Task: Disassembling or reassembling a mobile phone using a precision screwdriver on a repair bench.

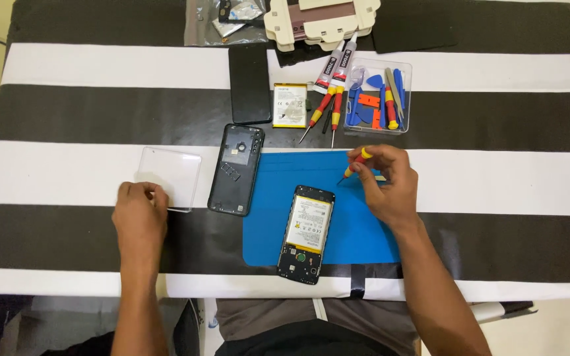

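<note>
The right hand (387, 188) pinches 1 small screwdriver (355, 163) just above the opened phone (307, 234) on the blue mat (357, 231); the left hand (140, 211), fingers curled and holding nothing, touches the clear tray (169, 177) left of the mat.

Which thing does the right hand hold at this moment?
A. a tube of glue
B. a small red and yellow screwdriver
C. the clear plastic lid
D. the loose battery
B: the right hand pinches a small red and yellow screwdriver over the blue mat, its tip pointing toward the opened phone; the left hand rests at the clear plastic lid.
</note>
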